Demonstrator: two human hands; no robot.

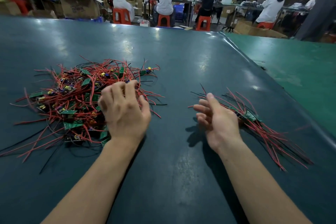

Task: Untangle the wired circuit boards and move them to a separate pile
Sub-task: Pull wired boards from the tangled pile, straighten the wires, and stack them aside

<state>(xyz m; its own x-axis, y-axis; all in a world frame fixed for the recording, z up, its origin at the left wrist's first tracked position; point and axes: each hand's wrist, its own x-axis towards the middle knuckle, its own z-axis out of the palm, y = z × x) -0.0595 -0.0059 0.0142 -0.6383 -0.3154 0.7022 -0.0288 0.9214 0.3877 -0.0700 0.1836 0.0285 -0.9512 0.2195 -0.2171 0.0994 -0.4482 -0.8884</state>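
Observation:
A big tangled heap (72, 100) of small green circuit boards with red and black wires lies on the left of the dark green table (174, 63). My left hand (123, 109) sits on the heap's right edge, fingers curled down into the wires; what they hold is hidden. A smaller pile of boards (254, 120) with long red wires lies at the right. My right hand (216, 118) hovers just left of that pile, palm turned left, fingers relaxed and spread, holding nothing.
A lighter green table surface (300, 67) adjoins at the right, past a raised seam. Beyond the far table edge, several people sit on orange stools (121, 16) at work benches, with cardboard boxes (80, 7) on the floor.

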